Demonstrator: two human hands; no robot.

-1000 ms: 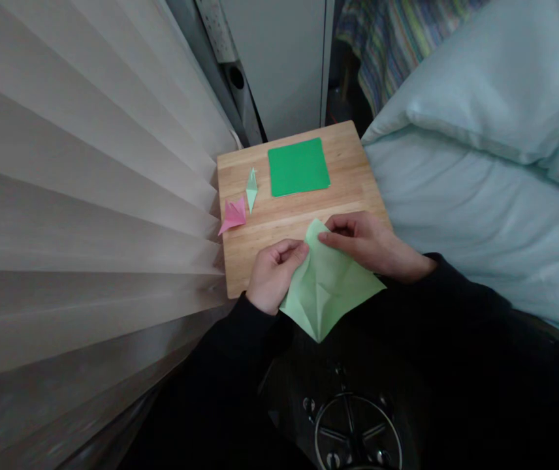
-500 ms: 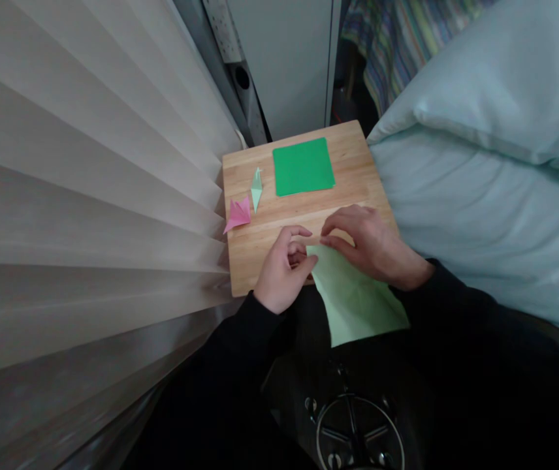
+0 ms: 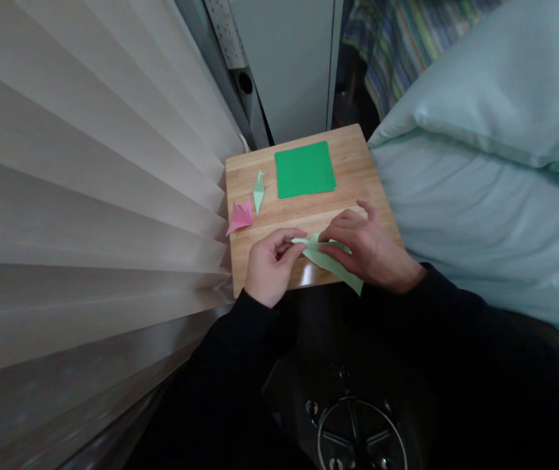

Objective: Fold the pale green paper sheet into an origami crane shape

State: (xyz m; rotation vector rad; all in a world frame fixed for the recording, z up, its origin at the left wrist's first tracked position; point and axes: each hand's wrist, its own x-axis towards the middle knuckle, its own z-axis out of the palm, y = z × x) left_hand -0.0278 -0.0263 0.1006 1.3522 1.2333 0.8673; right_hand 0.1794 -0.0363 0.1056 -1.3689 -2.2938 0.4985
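Observation:
A light green sheet of origami paper (image 3: 331, 263) is held over the front part of a small wooden table (image 3: 289, 214). My left hand (image 3: 272, 264) pinches its left corner between thumb and fingers. On the other side, my right hand (image 3: 365, 245) is closed on the paper's upper part, thumb below and fingers above. The sheet looks bent or folded between the hands, and one corner hangs toward the table's front edge. Part of it is hidden behind my right fingers.
A stack of green paper (image 3: 305, 170) lies at the back of the table. Left of it are a pale green folded paper piece (image 3: 258, 192) and a pink folded paper piece (image 3: 241, 215). A pleated curtain (image 3: 113, 196) borders the left, bedding (image 3: 460, 209) the right.
The light green paper has risen from hanging below the table edge to lie over the tabletop, and shows as a narrower shape. My right hand has closed further around it.

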